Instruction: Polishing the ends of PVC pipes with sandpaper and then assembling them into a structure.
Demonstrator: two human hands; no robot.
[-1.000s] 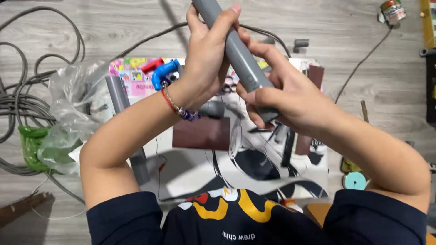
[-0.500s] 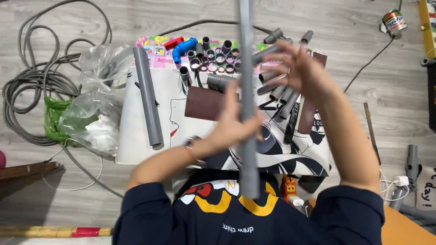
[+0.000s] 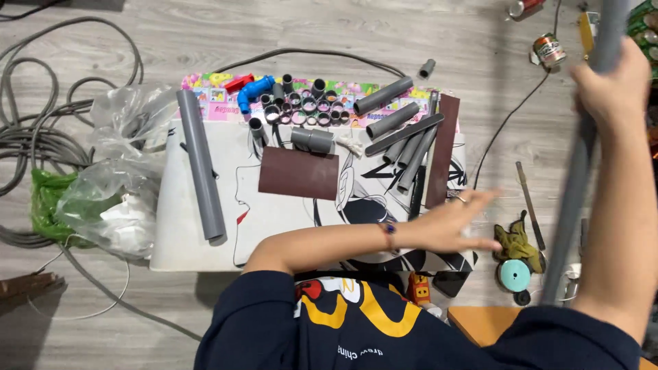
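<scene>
Right hand (image 3: 612, 85) is wrapped tight around a long grey plastic pipe (image 3: 574, 185), held raised at the right edge of view, well clear of the white printed board (image 3: 205, 253). Left hand (image 3: 456, 223) is spread flat, fingers extended, blurred, over the board's right end, gripping nothing. A dark brown rectangular sheet (image 3: 299, 173) lies on the board's middle. A second grey pipe (image 3: 201, 174) lies along its left side.
</scene>
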